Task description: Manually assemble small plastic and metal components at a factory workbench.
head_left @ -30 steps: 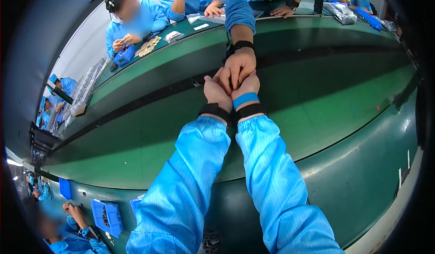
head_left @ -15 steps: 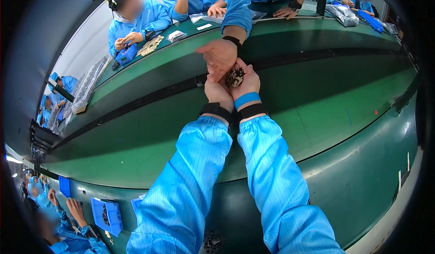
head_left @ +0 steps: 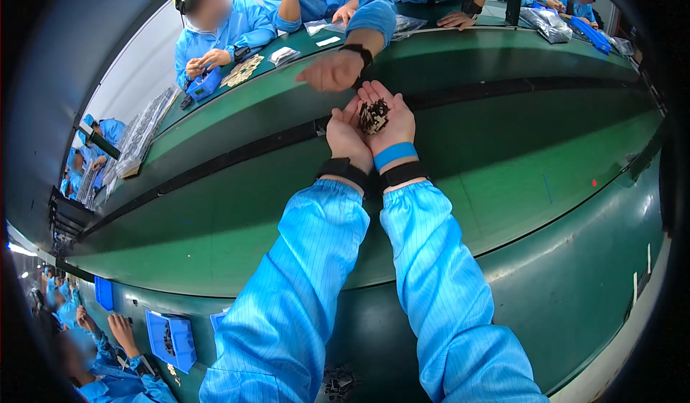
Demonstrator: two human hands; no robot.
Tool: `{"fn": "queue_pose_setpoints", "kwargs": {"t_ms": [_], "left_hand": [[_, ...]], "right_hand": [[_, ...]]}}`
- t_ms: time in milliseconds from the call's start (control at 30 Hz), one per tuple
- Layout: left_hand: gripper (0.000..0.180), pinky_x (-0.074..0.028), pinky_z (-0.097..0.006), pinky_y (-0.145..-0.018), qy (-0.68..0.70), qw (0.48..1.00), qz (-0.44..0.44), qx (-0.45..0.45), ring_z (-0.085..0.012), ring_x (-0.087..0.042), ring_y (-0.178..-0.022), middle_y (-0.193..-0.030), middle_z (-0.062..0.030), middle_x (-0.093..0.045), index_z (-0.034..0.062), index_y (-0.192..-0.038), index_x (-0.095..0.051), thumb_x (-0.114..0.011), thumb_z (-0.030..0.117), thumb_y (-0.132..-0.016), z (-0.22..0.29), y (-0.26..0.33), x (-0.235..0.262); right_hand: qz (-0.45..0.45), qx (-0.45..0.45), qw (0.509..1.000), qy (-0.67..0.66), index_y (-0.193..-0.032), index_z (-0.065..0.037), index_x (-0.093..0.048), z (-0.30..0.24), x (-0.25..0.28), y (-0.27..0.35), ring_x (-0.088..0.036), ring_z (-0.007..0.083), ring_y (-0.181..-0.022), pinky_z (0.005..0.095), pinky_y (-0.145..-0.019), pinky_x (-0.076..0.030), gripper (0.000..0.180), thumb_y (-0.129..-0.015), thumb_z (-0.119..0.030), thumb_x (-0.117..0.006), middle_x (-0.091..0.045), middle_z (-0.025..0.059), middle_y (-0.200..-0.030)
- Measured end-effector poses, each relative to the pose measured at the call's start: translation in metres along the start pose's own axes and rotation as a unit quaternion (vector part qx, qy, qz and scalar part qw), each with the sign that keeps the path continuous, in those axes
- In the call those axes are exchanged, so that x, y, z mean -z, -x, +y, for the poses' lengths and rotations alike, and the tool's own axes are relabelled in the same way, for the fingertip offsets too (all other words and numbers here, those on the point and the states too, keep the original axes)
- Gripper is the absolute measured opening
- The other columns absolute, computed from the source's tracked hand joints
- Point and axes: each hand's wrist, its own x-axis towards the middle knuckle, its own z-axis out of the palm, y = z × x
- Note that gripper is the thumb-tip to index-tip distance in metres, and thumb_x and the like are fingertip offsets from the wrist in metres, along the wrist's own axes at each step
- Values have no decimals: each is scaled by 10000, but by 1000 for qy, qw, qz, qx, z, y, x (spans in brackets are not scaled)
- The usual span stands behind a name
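Out over the green belt, my left hand (head_left: 345,139) and my right hand (head_left: 399,124) are cupped side by side, palms up. A heap of small dark brown and pale parts (head_left: 373,116) lies in them, mostly on the right palm and fingers; the parts are too small to tell their kind. My left hand presses against the right and helps hold the heap from the side. Just beyond my fingertips is a co-worker's hand (head_left: 334,71), apart from mine, its fingers pointing left. A blue band (head_left: 394,154) circles my right wrist.
The green conveyor belt (head_left: 496,166) runs across in front of me. Co-workers sit along the far bench with a blue bin (head_left: 205,83), pale flat pieces (head_left: 242,70) and plastic bags (head_left: 548,26). At lower left stands a blue bin (head_left: 171,340) of dark parts; more dark parts (head_left: 339,383) lie near my left sleeve.
The co-worker's hand, which was over my left fingers with its palm showing, has turned over and drawn back up and left. The heap in my hands is now more fully exposed.
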Motion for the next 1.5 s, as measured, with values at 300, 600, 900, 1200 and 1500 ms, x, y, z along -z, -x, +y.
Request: {"fn": "queue_pose_setpoints", "kwargs": {"t_ms": [300, 600, 900, 1200, 1500], "left_hand": [[490, -409, -358, -957, 16, 998, -49, -24, -246, -556, -1018, -1112, -125, -600, -20, -1143, -566, -274, 351, -1014, 25, 28, -33], [450, -406, -377, -1005, 131, 977, -167, 13, -239, -543, -1115, -1215, -126, -570, 5, -1266, -487, -246, 296, -1020, 93, 191, -80], [360, -406, -335, -1001, 170, 985, -24, 18, -203, -533, -1135, -1217, -74, -563, 48, -1248, -504, -369, 281, -1009, 153, 406, 29], [300, -462, -319, -913, 255, 966, -9, -38, -188, -572, -1053, -1124, -50, -596, 67, -1133, -549, -414, 299, -1000, 167, 513, 177], [222, -486, -318, -833, 378, 924, 48, -24, -175, -606, -917, -956, -42, -623, 76, -1016, -569, -425, 241, -976, 192, 523, 287]], "right_hand": [[-5, 6, 1000, -18, -1207, 56, -524, -22, -46, 19, -519, 288, -1139, 399, -1023, -384, 590, -1017, -403, -205, -548, 199, -1250], [-131, 62, 982, 122, -1216, 62, -527, -64, -159, 189, -520, 239, -1139, 357, -1008, -392, 484, -1020, -319, -302, -537, 173, -1274], [-246, 57, 914, 318, -1050, 55, -597, 0, -164, 410, -561, 166, -959, 286, -893, -420, 401, -1009, -254, -345, -640, 156, -1065], [-297, -11, 861, 413, -1007, 22, -585, 95, -118, 533, -542, 207, -1067, 326, -939, -407, 273, -991, -149, -373, -620, 126, -1031], [-409, 135, 766, 478, -961, 6, -596, 185, -90, 564, -522, 325, -1130, 434, -1014, -350, 338, -961, -260, -387, -614, 153, -1088]]}}
